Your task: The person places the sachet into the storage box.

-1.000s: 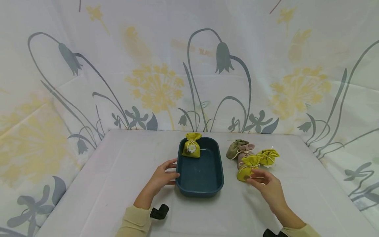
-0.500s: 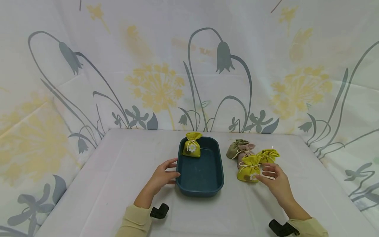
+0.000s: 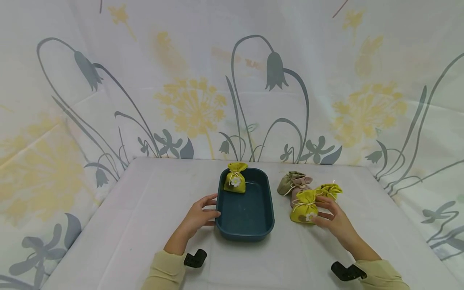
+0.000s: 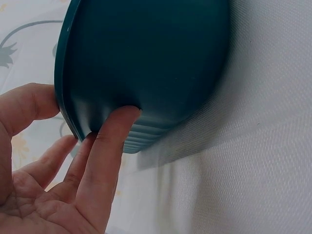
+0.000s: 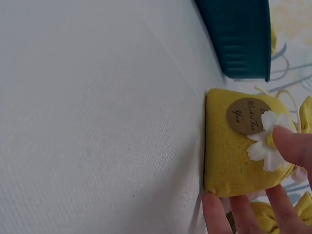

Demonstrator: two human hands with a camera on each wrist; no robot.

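Observation:
My left hand (image 3: 197, 217) holds the near-left side of a dark teal plastic tub (image 3: 244, 237). In the left wrist view the thumb lies at the rim and the fingers (image 4: 105, 156) press its outer wall. Inside the tub, at its far left corner, leans a yellow drawstring pouch with a white flower. My right hand (image 3: 335, 221) pinches another yellow drawstring pouch (image 5: 226, 165) standing on the table. The thumb touches its white flower (image 5: 261, 151), beside a round brown label, and the other fingers reach along its side and behind it.
Behind the gripped pouch lie an olive-green pouch (image 3: 289, 183), a dusty-pink pouch (image 3: 304, 181) and one more yellow pouch (image 3: 331, 189), close together. A white cloth covers the table (image 3: 159, 181), and a flower-printed curtain (image 3: 195, 60) hangs at the back. Each wrist carries a black camera mount.
My right hand first drew back a little to the right from the near yellow pouch, then came in at its right side with thumb and fingers. The left hand and tub have stayed put.

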